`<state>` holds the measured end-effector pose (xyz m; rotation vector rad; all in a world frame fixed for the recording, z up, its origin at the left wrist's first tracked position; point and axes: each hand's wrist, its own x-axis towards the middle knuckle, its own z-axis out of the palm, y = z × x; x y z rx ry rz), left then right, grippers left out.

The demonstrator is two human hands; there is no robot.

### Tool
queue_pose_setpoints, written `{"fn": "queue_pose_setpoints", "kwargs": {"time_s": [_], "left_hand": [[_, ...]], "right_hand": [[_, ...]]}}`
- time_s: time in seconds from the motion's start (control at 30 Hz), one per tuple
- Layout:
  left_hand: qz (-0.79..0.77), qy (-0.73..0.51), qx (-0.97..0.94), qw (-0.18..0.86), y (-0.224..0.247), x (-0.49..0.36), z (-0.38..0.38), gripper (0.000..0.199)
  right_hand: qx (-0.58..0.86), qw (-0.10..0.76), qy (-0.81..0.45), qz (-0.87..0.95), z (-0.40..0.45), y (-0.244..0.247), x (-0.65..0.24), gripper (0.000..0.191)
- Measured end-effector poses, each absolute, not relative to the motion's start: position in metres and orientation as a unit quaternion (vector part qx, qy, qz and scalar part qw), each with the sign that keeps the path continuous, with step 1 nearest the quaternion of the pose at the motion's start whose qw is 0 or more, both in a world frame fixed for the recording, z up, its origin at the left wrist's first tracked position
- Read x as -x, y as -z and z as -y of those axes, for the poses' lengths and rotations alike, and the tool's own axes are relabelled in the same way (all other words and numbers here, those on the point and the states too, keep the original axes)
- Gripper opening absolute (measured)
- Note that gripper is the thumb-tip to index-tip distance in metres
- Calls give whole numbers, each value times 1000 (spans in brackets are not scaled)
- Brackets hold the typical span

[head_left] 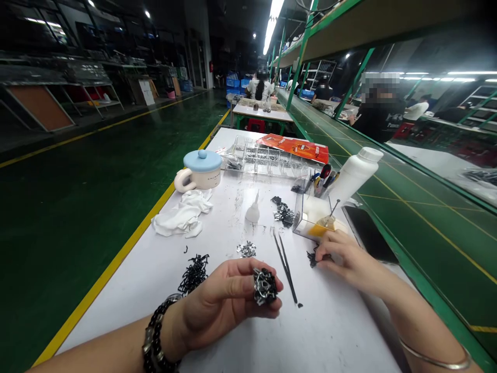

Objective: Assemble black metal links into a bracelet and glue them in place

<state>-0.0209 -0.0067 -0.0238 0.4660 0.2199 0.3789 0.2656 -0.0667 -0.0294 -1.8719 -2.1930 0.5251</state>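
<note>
A small black and silver mechanism [265, 286] is held between the thumb and fingers of my left hand [229, 295], above the white table [310, 331]. My right hand [345, 256] has its fingers closed at a small pile of black parts [311, 257], beside the clear box; what lies between the fingertips is hidden. Dark tweezers [286, 269] rest between my hands, with a tiny black piece [300, 305] at their lower end. Near my left wrist lies a heap of black curved parts [194, 274]. Small silver pieces [247, 249] lie beyond my left hand.
A lidded mug [204, 173], white cloth [182, 215], small dropper bottle [253, 211] and divided clear tray [267, 161] stand farther back. At right are a clear box [306, 225], white bottle [355, 173] and phone [368, 233]. Several people sit at distant tables.
</note>
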Motion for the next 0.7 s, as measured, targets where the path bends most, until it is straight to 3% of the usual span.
{"fn": "queue_pose_setpoints", "kwargs": {"time_s": [0.47,0.7], "left_hand": [[-121,-238,-265,926,40,20,4,22],[-127,-199,-280,931,36,22,-3,23]], "right_hand": [[665,109,-183,716,63,52,-248,16],[684,119,-145,705,68,48,-241,13]]}}
